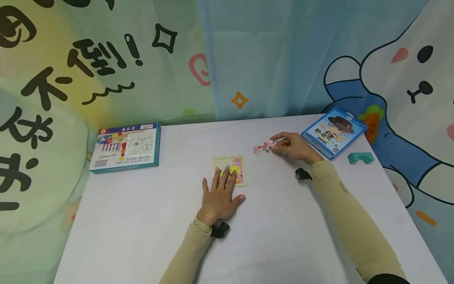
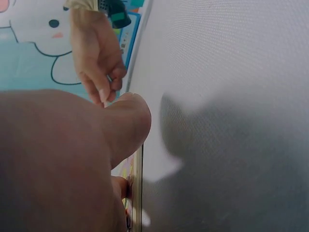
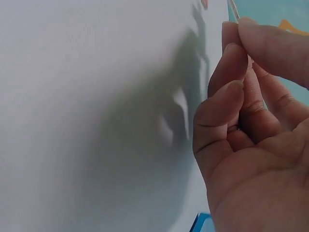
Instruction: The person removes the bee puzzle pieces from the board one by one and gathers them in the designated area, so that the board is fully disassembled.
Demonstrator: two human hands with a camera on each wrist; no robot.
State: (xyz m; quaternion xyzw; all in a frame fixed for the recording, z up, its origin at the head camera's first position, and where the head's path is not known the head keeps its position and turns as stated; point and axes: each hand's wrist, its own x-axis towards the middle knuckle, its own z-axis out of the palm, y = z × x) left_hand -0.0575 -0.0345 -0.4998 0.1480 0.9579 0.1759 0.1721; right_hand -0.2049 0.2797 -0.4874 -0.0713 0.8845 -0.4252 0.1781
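Observation:
My left hand [image 1: 218, 200] lies with fingers spread over the lower part of a small framed jigsaw board [image 1: 240, 162], which shows pink, purple and yellow picture areas. Its thumb [image 2: 133, 121] sticks out beside the board's frame in the left wrist view. Up and to the right, my right hand [image 1: 291, 147] pinches a thin puzzle piece [image 3: 233, 8] between thumb and fingertips, its edge showing in the right wrist view. Loose pink puzzle pieces [image 1: 257, 150] lie on the white table just left of those fingertips. The left fingers hide part of the board's picture.
A blue box [image 1: 333, 132] with a cartoon figure lies at the back right, close to the right wrist. Beside it is a green arch block [image 1: 361, 158]. A larger flat box [image 1: 125, 148] lies at the back left. Behind the table [image 1: 142, 221] hangs a printed curtain [image 1: 269, 59].

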